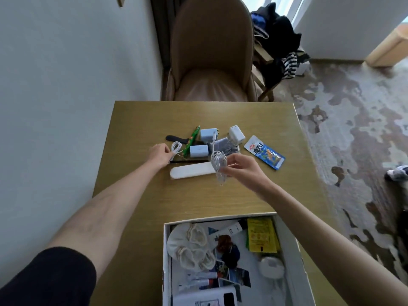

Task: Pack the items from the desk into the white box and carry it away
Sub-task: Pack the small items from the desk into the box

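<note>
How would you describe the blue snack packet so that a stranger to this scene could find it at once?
Start at the wooden desk with the white box at its near edge. Beyond the right hand, to the right of the chargers, lies the blue snack packet. It alone is a flat, glossy, printed wrapper, apart from the clutter.

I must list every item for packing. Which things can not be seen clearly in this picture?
- White box: near end cut off by the bottom edge of the head view.
- Dark pouch: partly hidden behind the coiled white cable in the right hand.
- Blue packet: print too small.
</note>
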